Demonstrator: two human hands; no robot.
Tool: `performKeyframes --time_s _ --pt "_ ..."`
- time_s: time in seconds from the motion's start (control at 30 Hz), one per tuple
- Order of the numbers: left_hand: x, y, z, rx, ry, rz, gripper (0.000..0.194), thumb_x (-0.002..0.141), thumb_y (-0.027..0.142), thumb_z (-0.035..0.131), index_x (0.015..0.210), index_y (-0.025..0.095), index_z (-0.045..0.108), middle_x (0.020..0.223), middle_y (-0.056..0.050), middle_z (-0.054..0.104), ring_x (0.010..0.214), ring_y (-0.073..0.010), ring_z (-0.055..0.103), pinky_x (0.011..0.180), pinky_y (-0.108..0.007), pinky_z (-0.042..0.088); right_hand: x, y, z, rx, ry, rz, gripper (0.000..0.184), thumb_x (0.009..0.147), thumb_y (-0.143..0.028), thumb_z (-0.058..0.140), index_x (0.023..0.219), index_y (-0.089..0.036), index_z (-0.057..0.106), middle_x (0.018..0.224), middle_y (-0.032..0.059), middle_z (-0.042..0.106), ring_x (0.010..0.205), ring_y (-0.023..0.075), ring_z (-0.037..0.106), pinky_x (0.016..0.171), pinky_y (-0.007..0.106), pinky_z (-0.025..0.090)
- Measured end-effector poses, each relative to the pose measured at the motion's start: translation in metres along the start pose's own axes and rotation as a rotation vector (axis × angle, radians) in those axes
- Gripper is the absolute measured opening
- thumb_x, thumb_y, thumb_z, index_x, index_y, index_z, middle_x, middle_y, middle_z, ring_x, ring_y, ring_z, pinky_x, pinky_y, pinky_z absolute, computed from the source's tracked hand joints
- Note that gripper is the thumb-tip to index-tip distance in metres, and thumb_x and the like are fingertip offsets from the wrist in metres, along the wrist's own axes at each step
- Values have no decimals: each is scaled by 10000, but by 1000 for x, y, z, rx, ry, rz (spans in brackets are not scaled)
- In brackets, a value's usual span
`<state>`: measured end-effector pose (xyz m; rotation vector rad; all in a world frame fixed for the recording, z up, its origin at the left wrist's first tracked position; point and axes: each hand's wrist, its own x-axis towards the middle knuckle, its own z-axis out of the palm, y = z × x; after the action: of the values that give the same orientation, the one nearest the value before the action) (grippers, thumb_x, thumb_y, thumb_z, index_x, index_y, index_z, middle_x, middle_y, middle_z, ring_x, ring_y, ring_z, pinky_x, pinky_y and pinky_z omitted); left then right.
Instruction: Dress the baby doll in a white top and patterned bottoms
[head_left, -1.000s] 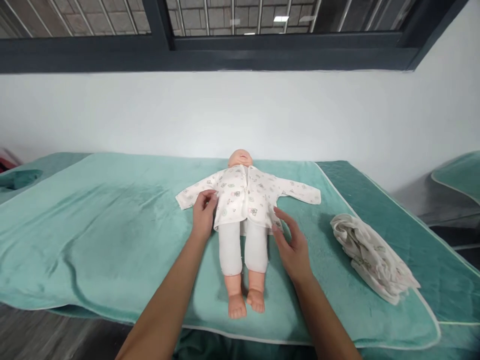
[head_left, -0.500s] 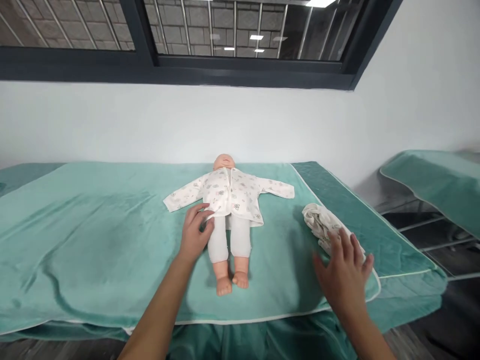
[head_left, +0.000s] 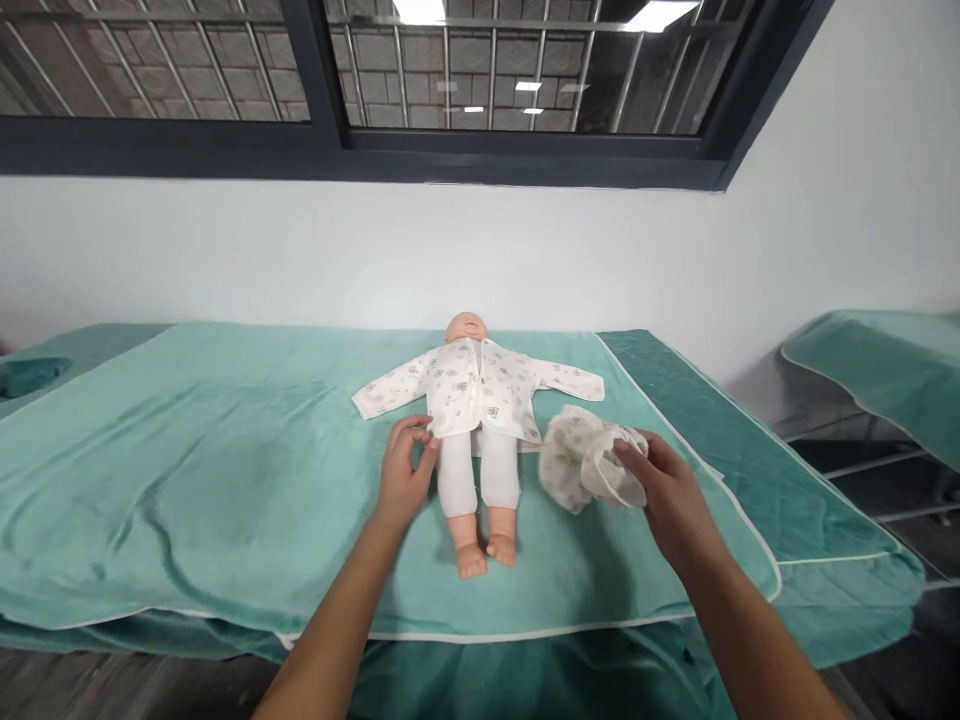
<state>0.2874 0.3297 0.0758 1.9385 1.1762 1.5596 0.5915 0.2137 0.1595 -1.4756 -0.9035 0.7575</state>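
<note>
A baby doll lies on its back, legs toward me, on a light green blanket. It wears a white printed baby shirt, its front edges meeting at the middle and sleeves spread out, and white pants. At the shirt's lower left corner, my left hand has its thumb and fingertips closed together on the hem. My right hand pinches a bunched white printed garment, held above the blanket to the right of the doll's legs. Its folds hide what kind of garment it is.
The bed has a darker green cover along its right side. Behind stands a white wall below a dark window frame. Another green-covered surface on metal bars is at the far right.
My right hand, open over the bunched garment before, has gripped it, lifted it and brought it left toward the doll. My left hand stays at the shirt hem. The view has shifted slightly.
</note>
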Motion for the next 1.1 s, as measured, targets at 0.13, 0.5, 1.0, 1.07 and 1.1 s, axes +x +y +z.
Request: performKeyframes --time_s 0.13,0.5,1.0,1.07,1.1 --pt "-8 6 -2 -57 -25 -19 145 904 339 595 831 224 547 977 -59 623 949 -217 586 894 -375 462 -7 -29 47 370 -289 5 371 821 -403 702 1138 -214 663 1083 62 721 856 221 670 720 323 520" --pt "-26 8 -15 -614 -37 -492 389 769 474 748 1046 224 639 977 -29 657 885 -179 598 773 -277 479 -21 8 117 76 -463 -217 458 793 -277 723 1231 -275 590 1246 66 632 1083 199 627 948 392 535" --pt "4 55 -20 -648 47 -588 304 755 398 748 948 178 666 879 -10 684 776 -152 599 698 -248 473 -31 -19 120 -306 -557 -424 294 871 -216 639 1159 -257 683 1131 38 694 1093 222 639 1003 410 511" --pt "14 65 -29 -619 207 -570 304 793 388 721 1006 180 660 954 -28 688 845 -165 620 744 -261 491 -26 -38 115 -121 -571 -261 235 861 -344 705 1075 -248 694 1057 23 713 1001 207 660 910 363 540" --pt "18 72 -33 -577 296 -539 296 822 388 700 1034 187 654 1010 -38 683 898 -172 628 781 -269 499 -24 -48 113 -16 -581 -192 258 857 -388 717 1073 -249 688 1035 19 714 948 195 665 839 333 549"
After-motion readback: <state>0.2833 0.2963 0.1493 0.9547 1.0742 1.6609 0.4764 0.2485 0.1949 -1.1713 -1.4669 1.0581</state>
